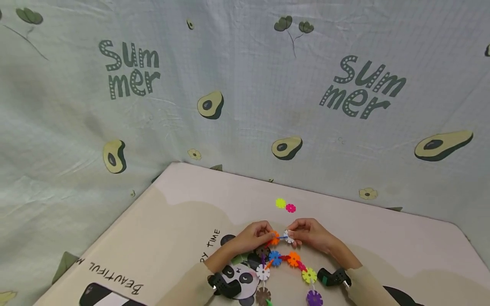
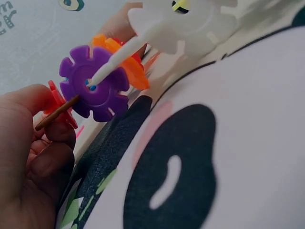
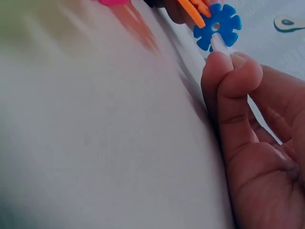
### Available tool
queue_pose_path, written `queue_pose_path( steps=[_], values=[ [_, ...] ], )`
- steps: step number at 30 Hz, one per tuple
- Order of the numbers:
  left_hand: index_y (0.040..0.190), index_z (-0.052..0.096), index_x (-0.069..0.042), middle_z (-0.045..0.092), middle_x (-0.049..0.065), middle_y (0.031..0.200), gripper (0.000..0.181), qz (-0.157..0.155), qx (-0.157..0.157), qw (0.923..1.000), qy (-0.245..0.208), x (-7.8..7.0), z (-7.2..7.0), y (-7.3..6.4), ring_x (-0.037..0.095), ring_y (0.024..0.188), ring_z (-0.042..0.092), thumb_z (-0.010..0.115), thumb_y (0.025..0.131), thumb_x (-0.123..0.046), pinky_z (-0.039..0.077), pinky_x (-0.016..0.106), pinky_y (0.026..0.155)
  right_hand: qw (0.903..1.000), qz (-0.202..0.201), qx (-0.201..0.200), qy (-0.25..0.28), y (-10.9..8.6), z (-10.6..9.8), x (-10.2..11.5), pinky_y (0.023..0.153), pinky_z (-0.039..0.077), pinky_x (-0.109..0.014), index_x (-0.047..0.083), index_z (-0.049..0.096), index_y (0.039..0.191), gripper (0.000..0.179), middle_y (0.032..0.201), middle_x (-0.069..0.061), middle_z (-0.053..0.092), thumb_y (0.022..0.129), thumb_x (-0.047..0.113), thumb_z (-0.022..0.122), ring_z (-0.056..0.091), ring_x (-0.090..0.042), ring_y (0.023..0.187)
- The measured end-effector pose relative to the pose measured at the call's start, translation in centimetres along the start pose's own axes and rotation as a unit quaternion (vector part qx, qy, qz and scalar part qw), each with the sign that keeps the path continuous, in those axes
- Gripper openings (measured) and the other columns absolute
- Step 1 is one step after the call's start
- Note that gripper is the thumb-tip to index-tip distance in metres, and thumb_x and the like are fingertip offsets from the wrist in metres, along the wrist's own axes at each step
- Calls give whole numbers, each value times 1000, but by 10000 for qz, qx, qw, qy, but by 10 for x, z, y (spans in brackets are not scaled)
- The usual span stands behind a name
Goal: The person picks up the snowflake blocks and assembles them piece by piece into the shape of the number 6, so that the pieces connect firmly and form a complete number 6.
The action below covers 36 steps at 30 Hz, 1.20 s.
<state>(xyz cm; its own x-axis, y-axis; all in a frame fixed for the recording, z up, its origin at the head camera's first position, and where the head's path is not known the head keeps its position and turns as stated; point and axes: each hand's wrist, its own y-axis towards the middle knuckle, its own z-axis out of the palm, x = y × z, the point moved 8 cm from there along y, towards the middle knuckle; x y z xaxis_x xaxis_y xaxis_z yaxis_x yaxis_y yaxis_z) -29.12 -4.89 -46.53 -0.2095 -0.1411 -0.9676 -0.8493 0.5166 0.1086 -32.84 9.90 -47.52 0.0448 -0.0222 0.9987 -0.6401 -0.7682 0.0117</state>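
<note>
Near the far end of a chain of notched interlocking discs, my left hand [image 1: 254,236] grips the chain at an orange disc [image 1: 274,238]. In the left wrist view its fingers pinch a red disc [image 2: 59,102], beside a purple disc [image 2: 90,81]. My right hand [image 1: 311,233] pinches a white disc [image 1: 289,236] between thumb and fingertips. That white disc meets a blue disc [image 3: 228,21], seen nearly edge-on in the head view, between both hands. Fingers hide much of the white disc in the right wrist view.
More joined discs lie below my hands, among them a blue one [image 1: 274,258], a yellow one [image 1: 309,275] and a purple one [image 1: 314,298]. A loose yellow disc [image 1: 280,203] and pink disc [image 1: 291,208] lie beyond. A printed cloth [image 1: 245,127] hangs behind the table [image 1: 191,187].
</note>
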Motion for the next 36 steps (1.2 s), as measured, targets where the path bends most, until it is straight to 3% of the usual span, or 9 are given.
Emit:
queue_pose_path(
  steps=[5,10,15,26,31,36],
  values=[
    [97,59,6,55,-5,74,17,-36,-54,10000,38,3,0,0,2,59,46,57,97,-11,38,16,55,9996,215,148,139,0,2,-2,69,55,-22,-2,65,114,20,87,-2,70,97,4,57,64,-8,70],
    [100,64,3,60,-2,80,18,-111,-206,9993,281,5,-4,1,2,65,51,59,96,-14,42,17,61,9985,174,404,322,3,7,3,71,55,-22,-11,59,121,28,88,-1,70,98,5,55,63,-8,72],
    [99,68,2,64,2,80,19,-151,-273,9985,443,6,-6,4,2,63,51,62,95,-15,42,17,58,9982,19,576,149,8,12,8,69,54,-22,-18,54,122,31,91,-2,70,99,2,52,62,-6,71],
    [96,72,3,66,7,81,18,-110,-247,9986,463,6,-6,6,1,63,51,63,95,-13,43,17,61,9977,20,566,-373,17,20,14,68,53,-21,-10,60,119,28,99,-2,68,97,8,59,64,-9,72],
    [96,71,3,67,8,83,18,-99,-171,9986,483,7,-4,7,1,63,52,62,95,-13,44,16,62,9972,78,297,-678,19,15,13,68,53,-21,-7,63,115,27,95,0,68,99,13,57,61,-8,70],
    [93,70,3,63,-1,77,17,-254,-174,9983,492,9,-3,9,1,61,49,63,94,-13,43,16,60,9959,82,-267,-856,19,3,15,67,52,-21,-13,60,112,31,86,-1,67,101,14,54,58,-9,68]
  ],
)
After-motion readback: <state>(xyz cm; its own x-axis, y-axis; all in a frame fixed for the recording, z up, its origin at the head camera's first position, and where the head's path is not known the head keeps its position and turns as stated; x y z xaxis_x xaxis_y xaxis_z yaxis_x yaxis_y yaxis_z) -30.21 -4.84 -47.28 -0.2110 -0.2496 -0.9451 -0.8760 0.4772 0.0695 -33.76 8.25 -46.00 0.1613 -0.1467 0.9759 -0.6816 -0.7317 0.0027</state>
